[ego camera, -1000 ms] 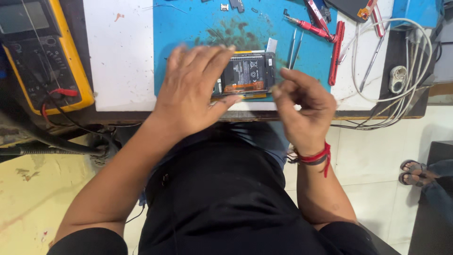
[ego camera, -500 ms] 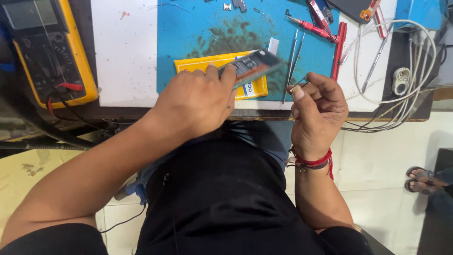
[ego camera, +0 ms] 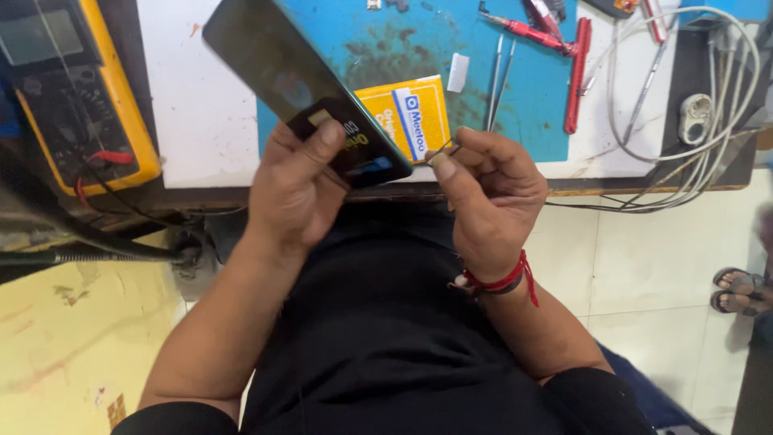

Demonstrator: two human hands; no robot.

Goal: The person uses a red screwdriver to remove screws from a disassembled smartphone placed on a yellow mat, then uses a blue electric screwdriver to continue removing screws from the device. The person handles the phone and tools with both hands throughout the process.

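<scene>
While the left hand (ego camera: 298, 181) gripped the dark phone (ego camera: 302, 89), lifted and tilted above the blue mat (ego camera: 515, 89), the right hand (ego camera: 491, 189) pinched a thin dark strip (ego camera: 445, 147) beside its lower corner. Judging from this, the strip was already free; the yellow box (ego camera: 411, 113) lay untouched below.

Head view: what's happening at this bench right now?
A person sits at a workbench. The left hand holds a dark phone tilted up over the blue mat, gripped at its lower end. The right hand pinches a small thin piece beside the phone's corner. A yellow packet lies on the mat, with tweezers and a red tool farther right. A yellow multimeter sits at left.
</scene>
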